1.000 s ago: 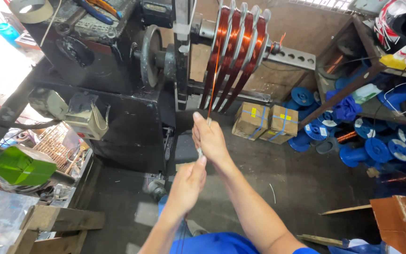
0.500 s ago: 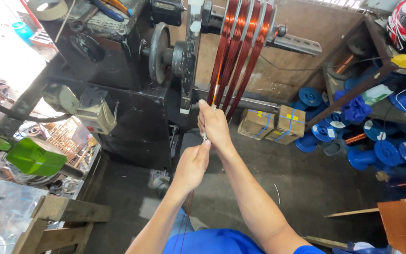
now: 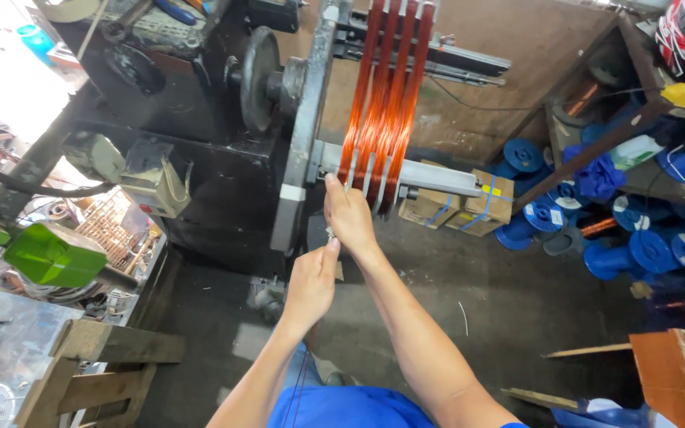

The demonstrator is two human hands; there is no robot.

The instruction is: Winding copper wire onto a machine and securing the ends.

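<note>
The right hand (image 3: 350,214) is raised to the bottom of the copper wire coils (image 3: 380,103), its fingers curled together against the lower end of the windings and the grey metal bar (image 3: 430,176) that carries them; whether it pinches a strand cannot be told. At 7 o'clock of it, just below, the left hand (image 3: 311,284) is closed, thumb and forefinger pinched on a thin wire (image 3: 331,235) that shows as a short pale length between the two hands. The hands are near each other but not touching.

The coils stand upright in four orange-red bands on the winding machine (image 3: 200,119), a dark frame with a round grey wheel (image 3: 257,79) at 10 o'clock of the hands. At 3 o'clock of the right hand two small cardboard boxes (image 3: 469,208) sit on the floor, with blue spools (image 3: 620,238) farther out at 3 o'clock, under a wooden shelf (image 3: 596,135). At 9 o'clock of the left hand lies a green container (image 3: 53,255); at 8 o'clock stands a wooden frame (image 3: 97,364).
</note>
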